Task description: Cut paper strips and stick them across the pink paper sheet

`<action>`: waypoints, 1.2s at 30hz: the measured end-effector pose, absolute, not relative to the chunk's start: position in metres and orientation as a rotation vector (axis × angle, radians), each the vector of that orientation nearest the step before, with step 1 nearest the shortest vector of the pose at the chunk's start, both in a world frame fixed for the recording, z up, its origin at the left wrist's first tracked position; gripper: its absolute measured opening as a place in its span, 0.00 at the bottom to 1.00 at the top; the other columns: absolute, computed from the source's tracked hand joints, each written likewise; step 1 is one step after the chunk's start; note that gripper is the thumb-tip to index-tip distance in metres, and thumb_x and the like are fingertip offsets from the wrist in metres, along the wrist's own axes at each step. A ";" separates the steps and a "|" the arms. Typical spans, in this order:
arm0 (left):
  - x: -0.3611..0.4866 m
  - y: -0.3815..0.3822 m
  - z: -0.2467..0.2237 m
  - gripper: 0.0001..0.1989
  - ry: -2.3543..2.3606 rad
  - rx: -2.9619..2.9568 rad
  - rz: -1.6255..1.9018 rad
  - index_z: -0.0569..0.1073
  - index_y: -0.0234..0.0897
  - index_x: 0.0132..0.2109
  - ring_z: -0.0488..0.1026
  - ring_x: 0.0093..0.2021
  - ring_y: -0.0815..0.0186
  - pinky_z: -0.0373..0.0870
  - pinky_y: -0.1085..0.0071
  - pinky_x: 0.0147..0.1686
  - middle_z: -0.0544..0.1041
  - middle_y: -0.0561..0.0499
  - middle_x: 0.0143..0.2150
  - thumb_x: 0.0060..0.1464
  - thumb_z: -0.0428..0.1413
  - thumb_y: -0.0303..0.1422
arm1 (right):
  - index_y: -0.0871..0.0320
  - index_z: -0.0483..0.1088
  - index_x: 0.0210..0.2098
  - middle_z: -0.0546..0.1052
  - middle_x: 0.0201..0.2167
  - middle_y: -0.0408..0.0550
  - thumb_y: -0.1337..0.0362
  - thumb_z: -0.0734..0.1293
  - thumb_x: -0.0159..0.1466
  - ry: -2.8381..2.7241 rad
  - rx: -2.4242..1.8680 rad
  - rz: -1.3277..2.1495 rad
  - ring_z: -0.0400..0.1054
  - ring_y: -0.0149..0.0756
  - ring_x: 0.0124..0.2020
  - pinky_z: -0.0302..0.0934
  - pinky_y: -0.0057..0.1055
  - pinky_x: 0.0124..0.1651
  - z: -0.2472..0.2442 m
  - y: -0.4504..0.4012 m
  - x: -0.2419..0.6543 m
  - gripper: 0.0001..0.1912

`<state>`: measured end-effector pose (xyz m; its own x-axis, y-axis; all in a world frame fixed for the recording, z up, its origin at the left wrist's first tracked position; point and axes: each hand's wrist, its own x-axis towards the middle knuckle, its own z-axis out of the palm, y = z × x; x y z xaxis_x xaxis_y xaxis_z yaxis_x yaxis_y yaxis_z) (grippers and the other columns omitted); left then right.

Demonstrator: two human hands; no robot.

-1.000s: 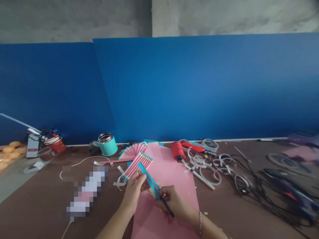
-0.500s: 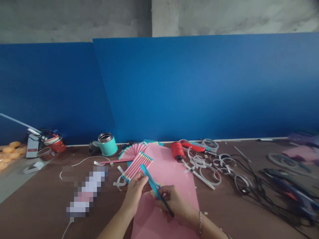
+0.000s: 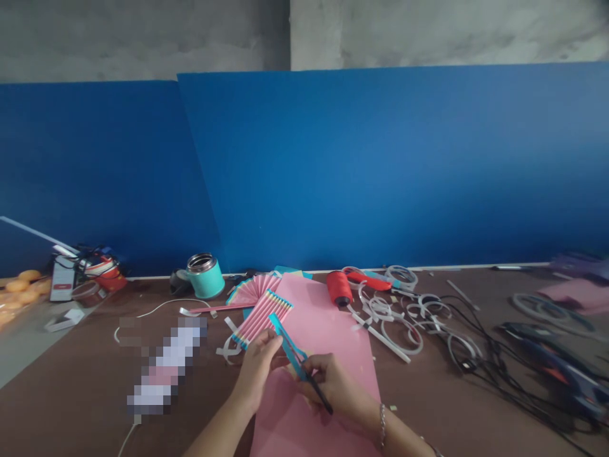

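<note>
My left hand [image 3: 261, 363] is closed, thumb and fingers pinching a narrow blue paper strip [image 3: 277, 325] near its upper end. My right hand [image 3: 328, 381] is closed around a slim black-handled tool [image 3: 318, 395]; its kind is hard to make out, as the fingers cover part of it. Between the hands, the strip runs down to my right fingers, with a blue loose piece curling beside it. Beneath both lies a large pink sheet [image 3: 333, 330]. Just beyond my left hand rests a pleated pink paper piece [image 3: 263, 316] with blue edges, and behind it a pink fan-folded piece [image 3: 257, 289].
A red thread spool [image 3: 339, 289] stands at the sheet's far right, beside tangled white strips [image 3: 380, 308]. Black cables [image 3: 497, 362] spread across the right. A turquoise cup [image 3: 204, 277] stands back left. Behind the brown table [image 3: 228, 406] rises a blue panel [image 3: 356, 165].
Almost nothing differs. The blue loose piece by my right fingers has shifted very slightly; both hands keep their grip in about the same place.
</note>
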<state>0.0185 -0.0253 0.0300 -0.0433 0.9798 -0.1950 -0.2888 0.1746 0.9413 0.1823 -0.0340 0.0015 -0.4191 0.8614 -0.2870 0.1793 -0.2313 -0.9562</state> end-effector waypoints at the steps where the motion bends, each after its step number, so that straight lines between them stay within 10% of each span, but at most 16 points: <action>1: 0.017 -0.025 0.030 0.15 1.098 0.837 1.236 0.71 0.36 0.31 0.74 0.30 0.62 0.71 0.67 0.34 0.75 0.53 0.27 0.42 0.61 0.43 | 0.62 0.69 0.32 0.68 0.13 0.37 0.57 0.70 0.50 -1.512 -1.266 1.700 0.58 0.24 0.11 0.56 0.20 0.13 0.001 -0.034 0.183 0.15; 36: 0.018 -0.025 0.028 0.12 1.036 0.866 1.273 0.65 0.38 0.26 0.73 0.28 0.65 0.69 0.70 0.31 0.72 0.55 0.23 0.47 0.59 0.39 | 0.62 0.70 0.31 0.66 0.12 0.36 0.55 0.70 0.51 -1.528 -1.318 1.683 0.59 0.24 0.11 0.53 0.19 0.12 0.009 -0.036 0.181 0.16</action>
